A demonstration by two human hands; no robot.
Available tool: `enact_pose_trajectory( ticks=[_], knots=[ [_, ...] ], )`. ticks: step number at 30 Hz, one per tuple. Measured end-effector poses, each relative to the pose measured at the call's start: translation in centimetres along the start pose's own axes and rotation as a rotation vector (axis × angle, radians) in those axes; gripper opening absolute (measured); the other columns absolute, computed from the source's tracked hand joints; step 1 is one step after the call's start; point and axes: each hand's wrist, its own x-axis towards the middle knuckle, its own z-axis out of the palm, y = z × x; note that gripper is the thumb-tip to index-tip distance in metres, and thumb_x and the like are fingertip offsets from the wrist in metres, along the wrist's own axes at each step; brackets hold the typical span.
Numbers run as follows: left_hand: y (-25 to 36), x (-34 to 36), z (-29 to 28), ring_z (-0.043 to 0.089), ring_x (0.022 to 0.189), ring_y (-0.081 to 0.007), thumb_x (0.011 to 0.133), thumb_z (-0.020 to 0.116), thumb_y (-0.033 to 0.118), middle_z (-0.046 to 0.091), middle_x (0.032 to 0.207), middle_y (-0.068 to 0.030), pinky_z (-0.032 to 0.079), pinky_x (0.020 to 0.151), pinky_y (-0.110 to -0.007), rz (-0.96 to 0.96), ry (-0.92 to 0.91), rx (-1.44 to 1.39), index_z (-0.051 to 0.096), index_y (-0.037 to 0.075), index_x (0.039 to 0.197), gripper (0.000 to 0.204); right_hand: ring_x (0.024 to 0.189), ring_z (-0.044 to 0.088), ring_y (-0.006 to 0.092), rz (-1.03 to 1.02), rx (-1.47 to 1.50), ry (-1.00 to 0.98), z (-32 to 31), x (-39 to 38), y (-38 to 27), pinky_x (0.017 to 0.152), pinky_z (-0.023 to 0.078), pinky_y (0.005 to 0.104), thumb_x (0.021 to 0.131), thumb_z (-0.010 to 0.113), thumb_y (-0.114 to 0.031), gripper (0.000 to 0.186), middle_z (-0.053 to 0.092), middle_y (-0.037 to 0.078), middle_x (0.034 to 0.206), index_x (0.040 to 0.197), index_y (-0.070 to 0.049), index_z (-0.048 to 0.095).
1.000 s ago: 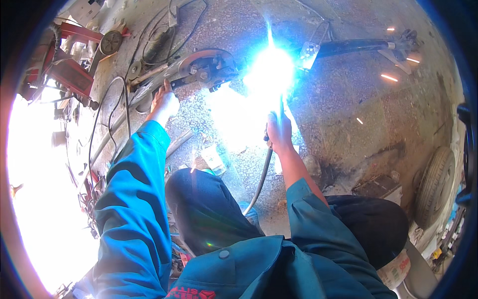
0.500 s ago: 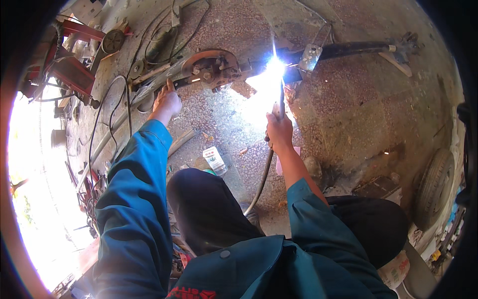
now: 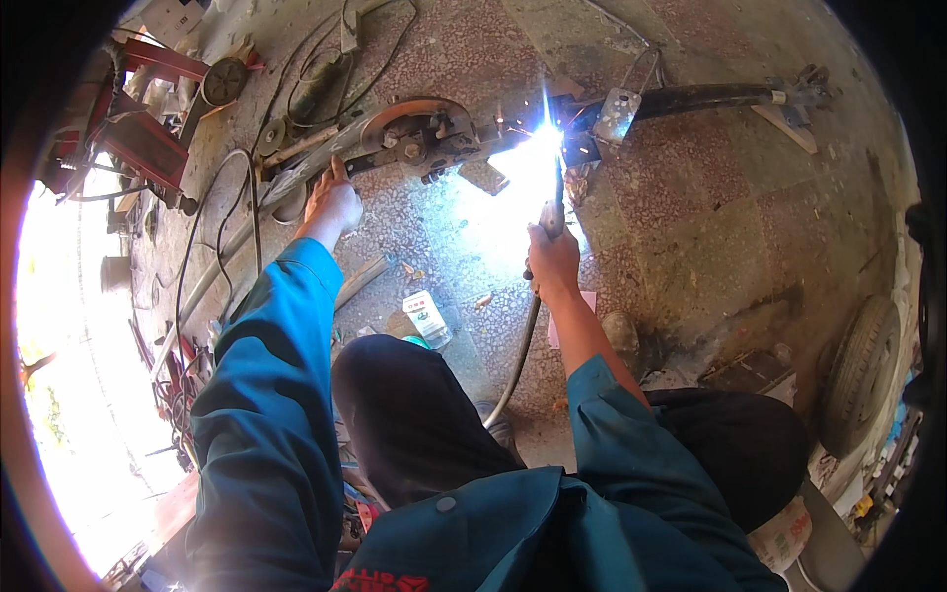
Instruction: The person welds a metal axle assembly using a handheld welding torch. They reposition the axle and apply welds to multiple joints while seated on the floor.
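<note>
Here, in the head view, everything can be placed from the rusty round plate on the metal assembly lying along the floor. Just left of and below that plate, the left hand reaches up to the metalwork, its fingers partly stretched at a dark bar; whether it grips anything cannot be told.

To the right of and below the plate, the right hand is closed firmly around a welding torch, whose cable hangs down from it. A white-blue arc (glaring enough to hide the metal beneath) burns at the torch's tip, right of the plate, with sparks about it. Farther right, past a small metal plate, runs a long black beam. Below the rusty round plate stands a white container; far to its lower right, a tyre.
</note>
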Motion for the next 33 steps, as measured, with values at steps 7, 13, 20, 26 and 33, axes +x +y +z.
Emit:
enact_pose_trajectory(
  ticks=[7, 13, 20, 26, 33],
  knots=[
    [-0.10, 0.04, 0.09, 0.045, 0.157, -0.0438, 0.104, 0.063, 0.024, 0.037, 0.175, -0.0288, 0.041, 0.127, -0.046, 0.006, 0.002, 0.006, 0.011, 0.001, 0.178, 0.093, 0.053, 0.062, 0.0194, -0.016, 0.004, -0.004, -0.09, 0.36, 0.55, 0.044, 0.055, 0.0367, 0.102, 0.068, -0.023, 0.023, 0.063, 0.007, 0.076, 0.107, 0.000, 0.064],
    [-0.08, 0.10, 0.26, 0.045, 0.157, -0.0439, 0.105, 0.063, 0.025, 0.037, 0.175, -0.0288, 0.042, 0.127, -0.047, 0.008, -0.003, -0.015, 0.010, 0.000, 0.178, 0.093, 0.050, 0.057, 0.0151, -0.016, -0.003, -0.005, 0.06, -0.10, -0.04, 0.043, 0.050, 0.0347, 0.103, 0.069, -0.020, 0.020, 0.057, 0.003, 0.071, 0.104, -0.002, 0.060],
    [0.05, -0.30, -0.18, 0.046, 0.157, -0.0441, 0.105, 0.064, 0.025, 0.038, 0.174, -0.0295, 0.042, 0.126, -0.047, 0.012, 0.009, -0.005, 0.010, 0.000, 0.177, 0.094, 0.050, 0.063, 0.0217, -0.037, -0.036, 0.003, 0.05, 0.10, 0.17, 0.044, 0.056, 0.0377, 0.101, 0.068, -0.025, 0.026, 0.062, 0.008, 0.072, 0.106, 0.000, 0.064],
    [-0.03, -0.22, -0.06, 0.046, 0.157, -0.0444, 0.105, 0.066, 0.025, 0.037, 0.175, -0.0297, 0.042, 0.127, -0.047, 0.022, 0.009, -0.029, 0.009, 0.000, 0.177, 0.095, 0.049, 0.062, 0.0204, 0.027, -0.045, -0.022, -0.26, 0.04, 0.18, 0.044, 0.055, 0.0375, 0.102, 0.067, -0.025, 0.025, 0.062, 0.007, 0.072, 0.103, -0.001, 0.063],
    [-0.19, -0.12, 0.01, 0.046, 0.156, -0.0437, 0.107, 0.065, 0.028, 0.038, 0.174, -0.0278, 0.043, 0.126, -0.048, 0.001, -0.002, 0.009, 0.009, 0.001, 0.177, 0.094, 0.050, 0.060, 0.0192, -0.006, 0.011, -0.032, -0.23, 0.19, 0.48, 0.043, 0.053, 0.0372, 0.101, 0.069, -0.025, 0.023, 0.061, 0.006, 0.071, 0.101, -0.002, 0.063]
  ],
)
